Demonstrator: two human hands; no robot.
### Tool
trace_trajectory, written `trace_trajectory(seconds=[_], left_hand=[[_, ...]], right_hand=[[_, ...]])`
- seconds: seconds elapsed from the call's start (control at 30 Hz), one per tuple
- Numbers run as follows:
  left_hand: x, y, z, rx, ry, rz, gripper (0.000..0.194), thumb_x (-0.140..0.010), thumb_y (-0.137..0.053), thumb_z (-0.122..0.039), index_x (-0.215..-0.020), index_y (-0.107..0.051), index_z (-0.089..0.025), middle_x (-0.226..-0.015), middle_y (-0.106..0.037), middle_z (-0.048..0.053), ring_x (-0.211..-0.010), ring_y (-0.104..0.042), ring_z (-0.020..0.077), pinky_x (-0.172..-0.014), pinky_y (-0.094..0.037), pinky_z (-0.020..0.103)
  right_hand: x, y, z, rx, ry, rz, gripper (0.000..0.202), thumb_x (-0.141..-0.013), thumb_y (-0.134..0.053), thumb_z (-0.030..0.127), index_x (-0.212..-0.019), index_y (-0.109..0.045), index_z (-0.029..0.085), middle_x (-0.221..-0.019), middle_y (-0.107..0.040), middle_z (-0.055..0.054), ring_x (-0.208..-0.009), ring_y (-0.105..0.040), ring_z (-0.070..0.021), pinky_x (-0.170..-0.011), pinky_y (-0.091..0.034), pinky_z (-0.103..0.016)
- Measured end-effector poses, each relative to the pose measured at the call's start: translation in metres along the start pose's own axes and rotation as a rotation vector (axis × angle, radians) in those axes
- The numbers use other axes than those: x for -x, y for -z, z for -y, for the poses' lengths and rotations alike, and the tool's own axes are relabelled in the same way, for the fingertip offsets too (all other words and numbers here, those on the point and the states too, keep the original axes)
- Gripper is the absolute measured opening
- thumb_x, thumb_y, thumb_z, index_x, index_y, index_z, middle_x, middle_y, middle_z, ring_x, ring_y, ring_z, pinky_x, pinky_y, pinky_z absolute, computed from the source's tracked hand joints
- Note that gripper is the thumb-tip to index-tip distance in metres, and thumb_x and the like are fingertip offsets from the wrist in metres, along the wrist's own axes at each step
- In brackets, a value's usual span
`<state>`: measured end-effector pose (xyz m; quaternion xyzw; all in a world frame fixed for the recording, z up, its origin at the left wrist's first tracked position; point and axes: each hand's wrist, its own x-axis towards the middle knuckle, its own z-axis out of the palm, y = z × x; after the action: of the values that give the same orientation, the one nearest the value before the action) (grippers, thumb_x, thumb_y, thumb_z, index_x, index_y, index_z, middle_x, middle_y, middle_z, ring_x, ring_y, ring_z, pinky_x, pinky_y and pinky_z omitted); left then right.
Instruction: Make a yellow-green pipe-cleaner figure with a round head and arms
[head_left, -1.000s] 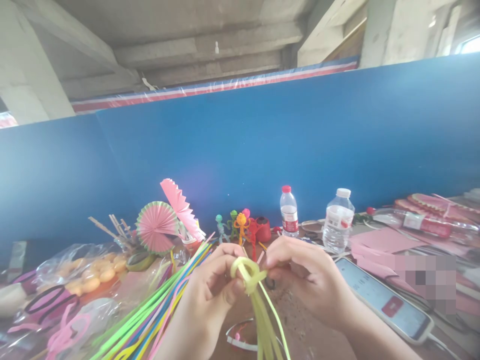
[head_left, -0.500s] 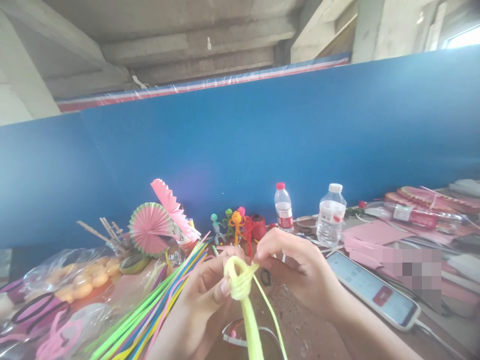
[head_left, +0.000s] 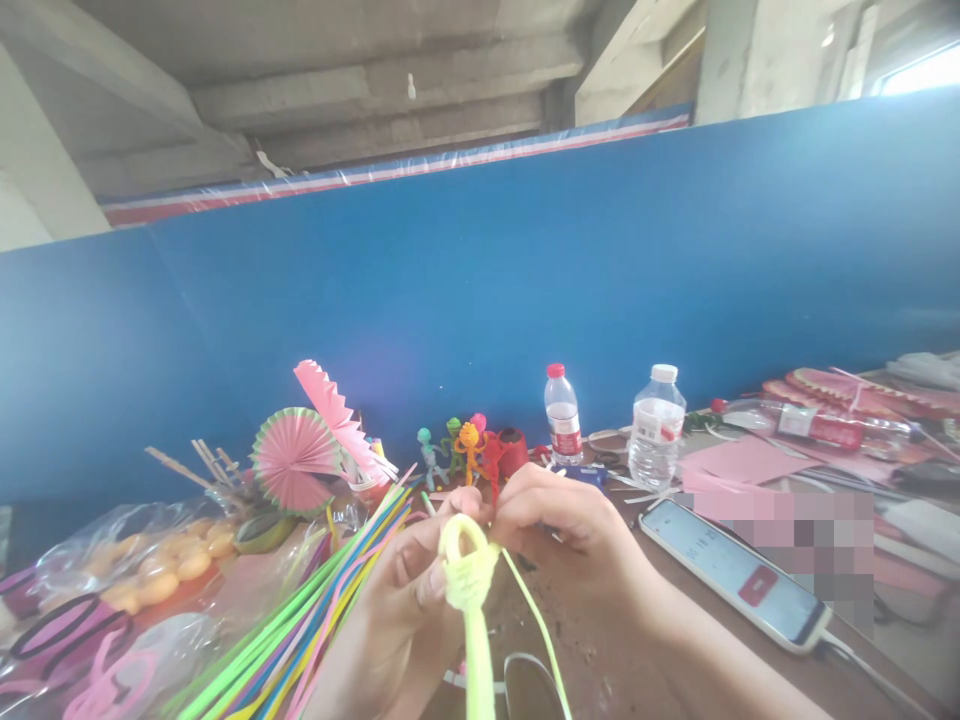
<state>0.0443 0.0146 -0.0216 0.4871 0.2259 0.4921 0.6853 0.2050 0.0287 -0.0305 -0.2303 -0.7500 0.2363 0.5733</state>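
blue partition (head_left: 600, 290): a tall wall along the far edge of the bench, closing off the whole back of the scene
bench (head_left: 600, 650): brown top, crowded with craft things from left to right
pink paper sheets (head_left: 739, 462): lying flat on the right side, beyond the phone
bagged supplies (head_left: 142, 560): clear plastic bags at far left with pale orange pieces inside, pink and black loops in front of them
bundle of stems (head_left: 315, 620): long green, yellow, pink and blue fuzzy stems fanned out just left of the hands, unused as far as one can see
phone (head_left: 739, 575): face up to the right of the right hand, screen lit, a cable at its near end
paper fans (head_left: 300, 455): pink pleated, finished, standing at the back left
water bottles (head_left: 656, 425): two, upright, near the partition, well apart from the hands
stem figures (head_left: 469, 445): small coloured figures standing in a row by a red spool, apparently finished pieces
left hand (head_left: 409, 600): closed on the yellow piece, thumb pressed against the knot from the near side
right hand (head_left: 562, 530): fingertips pinched at the top of the same knot; the two hands are together, touching
yellow-green stem (head_left: 466, 580): held up between both hands above the bench; a loop stands on top, a tight wound knot sits below it, one thick tail and one thin strand hang down out of view
progress: loop and winding look formed; the loose tails are not shaped, so i judge most of this piece still to do
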Motion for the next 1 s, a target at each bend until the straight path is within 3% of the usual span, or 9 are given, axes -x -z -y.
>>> trace_trajectory(seconds=[0.17, 0.27, 0.4, 0.5, 0.63, 0.8, 0.9, 1.0], left_hand=[[0.000, 0.007, 0.004, -0.054, -0.007, 0.026, 0.022, -0.071, -0.065, -0.034, -0.088, -0.064, -0.020, -0.086, -0.048, 0.003, -0.070, -0.048, 0.0137, -0.063, -0.043, 0.025], [-0.001, 0.016, 0.005, -0.245, -0.066, -0.020, 0.014, -0.079, -0.057, -0.028, -0.091, -0.062, -0.022, -0.093, -0.050, 0.003, -0.083, -0.049, 0.0160, -0.075, -0.041, 0.027], [-0.003, 0.014, -0.003, -0.686, -0.269, -0.142, 0.012, -0.081, -0.053, -0.025, -0.089, -0.062, -0.023, -0.094, -0.051, 0.003, -0.091, -0.049, 0.0181, -0.083, -0.036, 0.029], [-0.003, 0.007, -0.006, -0.942, -0.417, -0.210, 0.012, -0.081, -0.052, -0.026, -0.077, -0.062, -0.021, -0.094, -0.049, 0.004, -0.090, -0.048, 0.0189, -0.077, -0.038, 0.027], [-0.002, 0.004, -0.001, -1.188, -0.630, -0.289, 0.007, -0.080, -0.053, -0.021, -0.078, -0.060, -0.020, -0.096, -0.048, 0.006, -0.091, -0.047, 0.0205, -0.075, -0.041, 0.028], [-0.001, 0.004, 0.006, -1.303, -0.838, -0.288, 0.017, -0.080, -0.048, -0.005, -0.079, -0.055, -0.020, -0.094, -0.049, 0.005, -0.085, -0.051, 0.0164, -0.068, -0.045, 0.024], [0.000, 0.004, 0.009, -1.317, -0.931, -0.297, 0.021, -0.079, -0.048, -0.003, -0.083, -0.057, -0.022, -0.094, -0.050, 0.005, -0.083, -0.054, 0.0156, -0.067, -0.047, 0.024], [0.002, 0.005, 0.011, -1.325, -0.989, -0.331, 0.016, -0.081, -0.049, -0.014, -0.090, -0.060, -0.022, -0.093, -0.052, 0.007, -0.083, -0.056, 0.0180, -0.067, -0.049, 0.026]], right_hand=[[0.001, -0.003, -0.001, 0.141, 0.024, -0.066, 0.019, -0.083, -0.050, 0.011, -0.073, -0.064, 0.020, -0.081, -0.056, -0.003, -0.074, -0.054, -0.0132, -0.065, -0.046, -0.028], [0.002, -0.003, -0.003, 0.306, 0.038, -0.161, 0.018, -0.082, -0.050, 0.012, -0.080, -0.065, 0.021, -0.082, -0.054, -0.004, -0.075, -0.053, -0.0151, -0.065, -0.046, -0.030], [0.005, -0.008, -0.003, 0.266, -0.017, -0.178, 0.022, -0.081, -0.050, 0.012, -0.099, -0.058, 0.021, -0.085, -0.062, -0.003, -0.075, -0.058, -0.0142, -0.066, -0.048, -0.028], [0.007, -0.014, -0.001, 0.271, -0.020, -0.150, 0.025, -0.078, -0.057, 0.017, -0.102, -0.057, 0.022, -0.092, -0.065, -0.004, -0.081, -0.060, -0.0157, -0.072, -0.049, -0.028], [0.008, -0.021, 0.001, 0.208, -0.103, -0.135, 0.029, -0.074, -0.062, 0.020, -0.102, -0.059, 0.023, -0.094, -0.067, -0.003, -0.082, -0.062, -0.0173, -0.074, -0.050, -0.030], [0.008, -0.024, 0.000, 0.068, -0.261, -0.118, 0.033, -0.069, -0.063, 0.015, -0.101, -0.059, 0.024, -0.091, -0.068, -0.002, -0.083, -0.062, -0.0181, -0.075, -0.051, -0.031], [0.009, -0.022, -0.002, 0.052, -0.196, -0.083, 0.037, -0.067, -0.064, 0.012, -0.101, -0.055, 0.025, -0.090, -0.066, -0.001, -0.083, -0.062, -0.0176, -0.075, -0.051, -0.029], [0.012, -0.021, -0.006, 0.028, -0.076, -0.075, 0.034, -0.075, -0.057, 0.016, -0.107, -0.046, 0.025, -0.101, -0.064, -0.005, -0.092, -0.061, -0.0187, -0.079, -0.049, -0.032]])
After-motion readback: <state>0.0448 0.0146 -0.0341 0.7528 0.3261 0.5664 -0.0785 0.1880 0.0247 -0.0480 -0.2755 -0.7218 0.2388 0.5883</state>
